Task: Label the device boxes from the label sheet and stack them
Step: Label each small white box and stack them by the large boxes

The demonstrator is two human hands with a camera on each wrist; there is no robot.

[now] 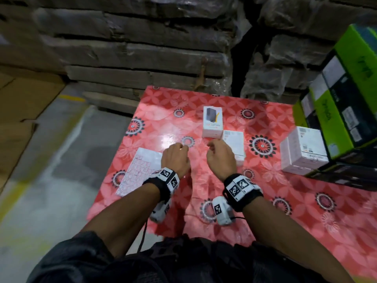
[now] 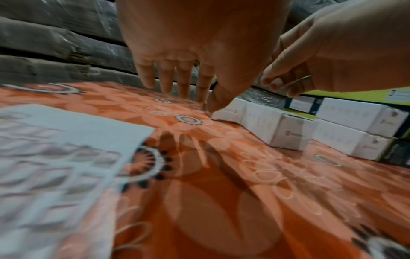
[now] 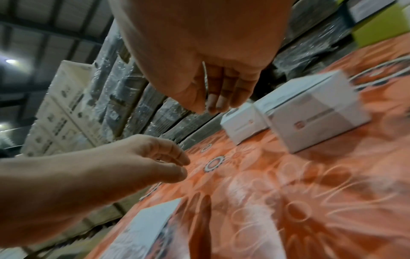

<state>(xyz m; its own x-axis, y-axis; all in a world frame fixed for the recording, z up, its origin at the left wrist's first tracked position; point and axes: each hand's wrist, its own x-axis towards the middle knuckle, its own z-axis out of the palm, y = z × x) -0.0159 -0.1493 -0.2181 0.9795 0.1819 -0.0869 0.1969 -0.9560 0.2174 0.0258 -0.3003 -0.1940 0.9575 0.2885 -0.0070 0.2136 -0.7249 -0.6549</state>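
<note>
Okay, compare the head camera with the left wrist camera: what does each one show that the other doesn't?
Only the head view shows the device picture on the top of the far white box, both wrist bands, and the floor beside the table.

Only the left wrist view shows the left hand's fingers from below, hanging straight over the cloth and holding nothing.

Both show the label sheet, the red patterned tablecloth, the white boxes stacked at right and the right hand.

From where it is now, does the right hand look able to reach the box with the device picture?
Probably yes: the right hand hovers empty just short of the pictured box, nothing between them.
</note>
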